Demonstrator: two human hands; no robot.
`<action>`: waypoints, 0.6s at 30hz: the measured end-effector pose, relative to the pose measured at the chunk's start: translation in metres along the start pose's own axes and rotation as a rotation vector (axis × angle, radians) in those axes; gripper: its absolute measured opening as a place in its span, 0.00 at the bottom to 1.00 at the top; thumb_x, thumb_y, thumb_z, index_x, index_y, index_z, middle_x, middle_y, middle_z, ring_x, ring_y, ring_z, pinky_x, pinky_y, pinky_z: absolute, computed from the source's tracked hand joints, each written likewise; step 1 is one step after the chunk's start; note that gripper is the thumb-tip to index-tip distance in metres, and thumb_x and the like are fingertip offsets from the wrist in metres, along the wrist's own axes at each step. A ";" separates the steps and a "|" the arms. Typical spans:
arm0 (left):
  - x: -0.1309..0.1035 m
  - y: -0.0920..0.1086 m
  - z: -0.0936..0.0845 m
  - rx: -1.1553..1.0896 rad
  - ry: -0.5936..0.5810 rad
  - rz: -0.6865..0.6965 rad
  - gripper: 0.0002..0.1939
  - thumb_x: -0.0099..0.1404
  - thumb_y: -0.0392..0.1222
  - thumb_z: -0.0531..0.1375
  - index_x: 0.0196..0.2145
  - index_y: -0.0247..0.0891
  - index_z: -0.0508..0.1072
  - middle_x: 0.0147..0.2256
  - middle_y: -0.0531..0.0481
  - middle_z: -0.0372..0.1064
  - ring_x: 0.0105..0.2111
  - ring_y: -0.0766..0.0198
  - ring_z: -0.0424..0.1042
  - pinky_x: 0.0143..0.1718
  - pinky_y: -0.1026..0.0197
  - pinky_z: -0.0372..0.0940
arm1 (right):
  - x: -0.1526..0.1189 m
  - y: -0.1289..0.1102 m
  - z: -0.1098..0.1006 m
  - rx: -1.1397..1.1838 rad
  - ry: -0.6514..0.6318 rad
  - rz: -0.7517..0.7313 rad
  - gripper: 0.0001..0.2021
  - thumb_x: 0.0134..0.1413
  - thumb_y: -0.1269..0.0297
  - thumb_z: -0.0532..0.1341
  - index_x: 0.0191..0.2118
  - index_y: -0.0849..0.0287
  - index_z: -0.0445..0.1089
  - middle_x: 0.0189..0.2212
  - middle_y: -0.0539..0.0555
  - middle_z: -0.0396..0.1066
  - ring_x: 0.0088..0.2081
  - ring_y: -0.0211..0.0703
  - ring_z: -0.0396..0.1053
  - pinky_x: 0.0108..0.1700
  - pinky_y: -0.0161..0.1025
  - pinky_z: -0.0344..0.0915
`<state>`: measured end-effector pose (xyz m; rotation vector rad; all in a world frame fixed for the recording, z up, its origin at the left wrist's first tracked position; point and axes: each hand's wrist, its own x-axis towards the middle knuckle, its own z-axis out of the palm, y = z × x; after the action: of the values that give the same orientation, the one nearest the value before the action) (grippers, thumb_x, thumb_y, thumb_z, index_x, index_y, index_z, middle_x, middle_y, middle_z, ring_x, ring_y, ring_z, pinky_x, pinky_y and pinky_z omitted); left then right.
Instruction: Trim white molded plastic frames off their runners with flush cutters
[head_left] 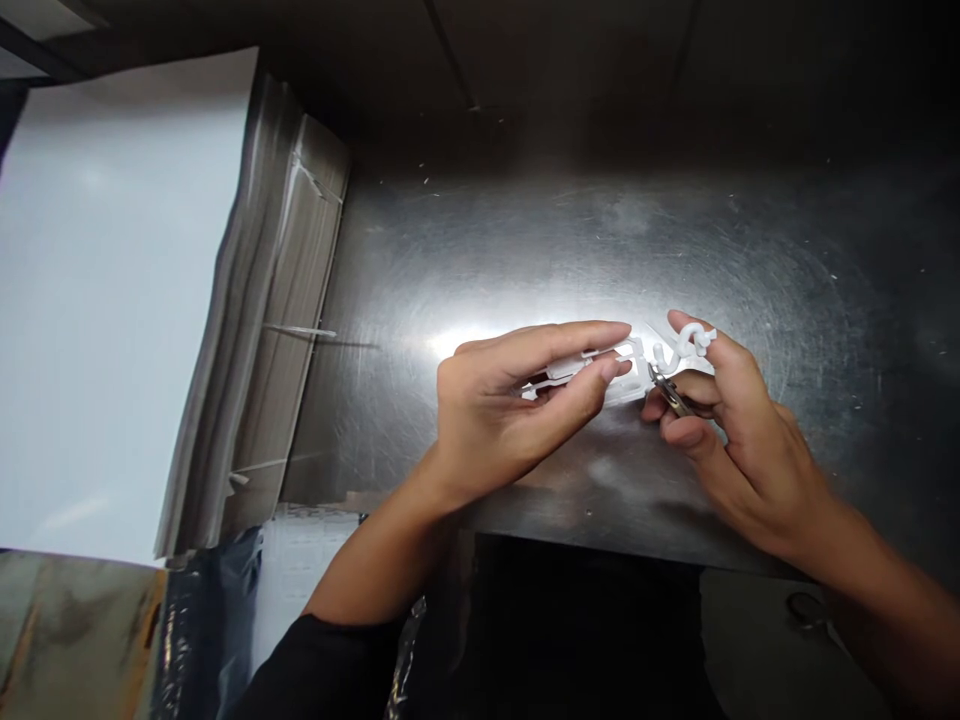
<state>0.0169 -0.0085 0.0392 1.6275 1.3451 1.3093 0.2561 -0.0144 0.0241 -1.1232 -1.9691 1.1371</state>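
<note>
I note the left hand (502, 405) pinched along a white moulded plastic part (600, 372), flat with a hooked end, held just above the scratched steel table (525, 250). The right hand (731, 430) is closed on small metal cutters (671, 392) at the hook. A banded stack of flat sheets (277, 330) borders the left; the steel beyond the hands lies open.

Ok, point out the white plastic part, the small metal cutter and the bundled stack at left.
white plastic part (626, 372), head view, on its flat body.
small metal cutter (670, 393), head view, on its jaw end.
bundled stack (281, 320), head view, on its banded side.
</note>
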 end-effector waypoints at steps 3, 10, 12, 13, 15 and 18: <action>0.000 0.000 0.000 0.005 -0.001 0.007 0.10 0.73 0.45 0.77 0.50 0.53 0.90 0.43 0.52 0.88 0.35 0.57 0.85 0.31 0.56 0.80 | 0.001 -0.001 0.000 -0.009 -0.001 0.002 0.34 0.89 0.42 0.58 0.84 0.50 0.48 0.44 0.54 0.80 0.46 0.57 0.83 0.33 0.44 0.77; 0.000 -0.002 0.001 0.019 0.006 0.025 0.09 0.73 0.48 0.77 0.50 0.54 0.90 0.44 0.53 0.88 0.35 0.57 0.85 0.31 0.55 0.81 | 0.000 -0.001 -0.001 -0.080 0.007 -0.012 0.36 0.88 0.39 0.56 0.85 0.54 0.48 0.43 0.57 0.80 0.47 0.58 0.83 0.36 0.44 0.79; 0.000 -0.002 0.001 0.022 0.004 0.024 0.09 0.73 0.47 0.77 0.50 0.53 0.90 0.44 0.52 0.88 0.36 0.56 0.86 0.32 0.55 0.82 | 0.001 -0.001 -0.001 -0.097 0.007 -0.011 0.37 0.88 0.38 0.56 0.84 0.55 0.48 0.41 0.56 0.80 0.47 0.58 0.83 0.37 0.44 0.79; 0.000 -0.002 0.001 0.018 -0.001 0.020 0.09 0.73 0.48 0.76 0.50 0.54 0.90 0.44 0.52 0.88 0.37 0.56 0.86 0.33 0.55 0.82 | 0.001 -0.001 -0.001 -0.104 0.006 -0.010 0.37 0.88 0.38 0.56 0.84 0.56 0.48 0.41 0.56 0.80 0.47 0.58 0.83 0.37 0.44 0.79; 0.000 -0.002 0.000 0.003 -0.012 0.009 0.09 0.73 0.49 0.76 0.50 0.54 0.90 0.44 0.52 0.88 0.37 0.55 0.87 0.34 0.54 0.83 | 0.001 -0.002 -0.002 -0.110 0.000 -0.011 0.37 0.89 0.39 0.55 0.85 0.55 0.48 0.41 0.56 0.80 0.45 0.57 0.83 0.36 0.44 0.79; 0.000 -0.002 0.000 -0.016 -0.023 -0.013 0.10 0.73 0.52 0.76 0.51 0.54 0.90 0.45 0.52 0.88 0.38 0.53 0.87 0.35 0.52 0.84 | 0.001 -0.002 -0.002 -0.121 -0.015 -0.009 0.36 0.89 0.40 0.55 0.85 0.54 0.46 0.40 0.55 0.80 0.40 0.55 0.82 0.34 0.45 0.78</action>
<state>0.0162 -0.0082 0.0370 1.6150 1.3261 1.2870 0.2564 -0.0129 0.0269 -1.1686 -2.0757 1.0361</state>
